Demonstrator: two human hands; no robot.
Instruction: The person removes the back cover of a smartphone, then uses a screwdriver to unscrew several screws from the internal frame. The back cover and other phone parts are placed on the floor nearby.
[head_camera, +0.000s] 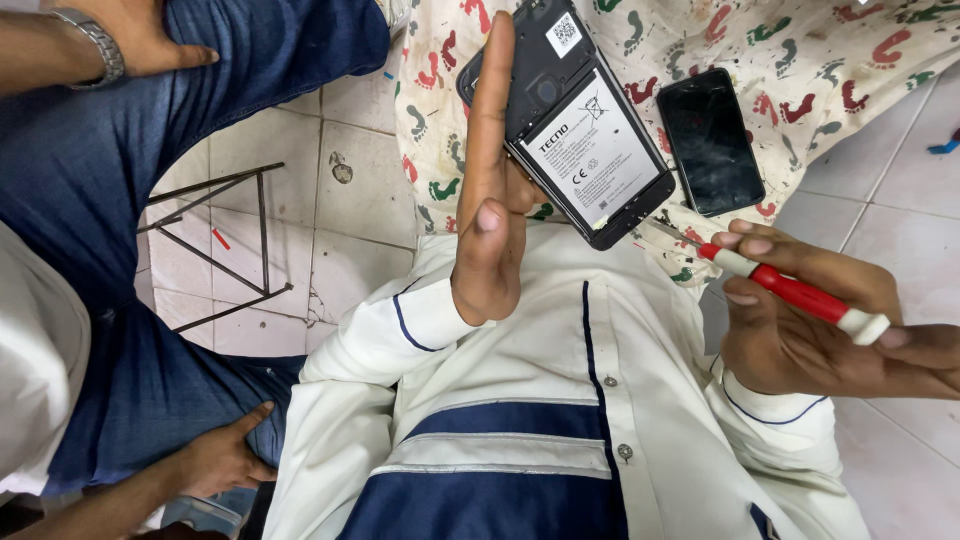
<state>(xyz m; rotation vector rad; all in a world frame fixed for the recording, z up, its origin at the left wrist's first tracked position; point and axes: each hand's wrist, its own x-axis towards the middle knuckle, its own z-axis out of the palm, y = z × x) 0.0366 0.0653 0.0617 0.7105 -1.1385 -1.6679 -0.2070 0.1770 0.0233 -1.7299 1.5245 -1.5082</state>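
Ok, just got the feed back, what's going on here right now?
The person's left hand holds up an opened phone with its back cover off, the battery facing the camera. The right hand grips a red-and-white screwdriver, its tip near the phone's lower corner; whether it touches is unclear. A second phone, dark screen up, lies on the footprint-patterned cloth. On the left sits another person in jeans, hands resting on their legs.

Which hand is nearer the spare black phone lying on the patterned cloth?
Right. The right hand with the red screwdriver sits just below the spare phone; the left hand holds the opened phone farther left.
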